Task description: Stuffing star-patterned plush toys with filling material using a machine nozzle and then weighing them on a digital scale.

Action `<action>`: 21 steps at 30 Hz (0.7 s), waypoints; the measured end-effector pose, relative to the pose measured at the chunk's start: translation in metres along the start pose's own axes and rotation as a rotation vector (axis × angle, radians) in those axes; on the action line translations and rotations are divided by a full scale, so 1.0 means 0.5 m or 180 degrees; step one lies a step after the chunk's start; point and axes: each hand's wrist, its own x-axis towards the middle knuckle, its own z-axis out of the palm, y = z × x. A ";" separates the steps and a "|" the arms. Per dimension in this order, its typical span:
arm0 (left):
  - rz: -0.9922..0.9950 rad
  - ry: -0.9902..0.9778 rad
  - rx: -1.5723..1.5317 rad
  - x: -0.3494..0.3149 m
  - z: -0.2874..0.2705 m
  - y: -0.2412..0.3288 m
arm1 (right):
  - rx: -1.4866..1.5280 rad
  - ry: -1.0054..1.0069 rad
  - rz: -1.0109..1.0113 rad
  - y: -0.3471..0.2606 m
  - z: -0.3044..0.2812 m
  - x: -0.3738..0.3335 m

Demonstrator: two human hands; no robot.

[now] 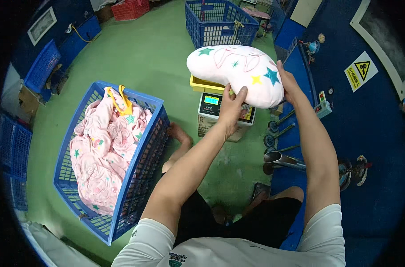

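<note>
A plump, curved pale pink pillow (233, 62) with teal and yellow stars and pink stitched lines is held up in front of me. My left hand (232, 104) grips its lower inner edge, thumb on top. Around its right end my right hand (289, 84) is closed, with some fingers hidden behind it. Beneath the pillow stands a digital scale (208, 110) with a lit display; a yellow tray (200, 83) sits at its far side, partly covered by the pillow.
On my left, a blue plastic basket (142, 171) holds a heap of pink star-patterned fabric covers (102, 155). A metal pipe (287, 160) juts from the blue machine (362, 120) on my right. Farther off stand another blue basket (220, 24) and a red crate (130, 10).
</note>
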 end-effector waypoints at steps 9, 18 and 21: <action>0.0210 -0.0674 -0.1041 -0.217 -0.175 0.048 | -0.0517 0.0131 -0.0762 -0.011 0.077 -0.328; -0.1035 -0.0493 -0.0937 -0.411 -0.273 -0.087 | -0.2488 0.1072 -0.2655 0.200 0.067 -0.590; -0.1005 -0.0546 -0.0612 -0.417 -0.212 -0.144 | -0.3245 0.1603 -0.2854 0.228 0.008 -0.570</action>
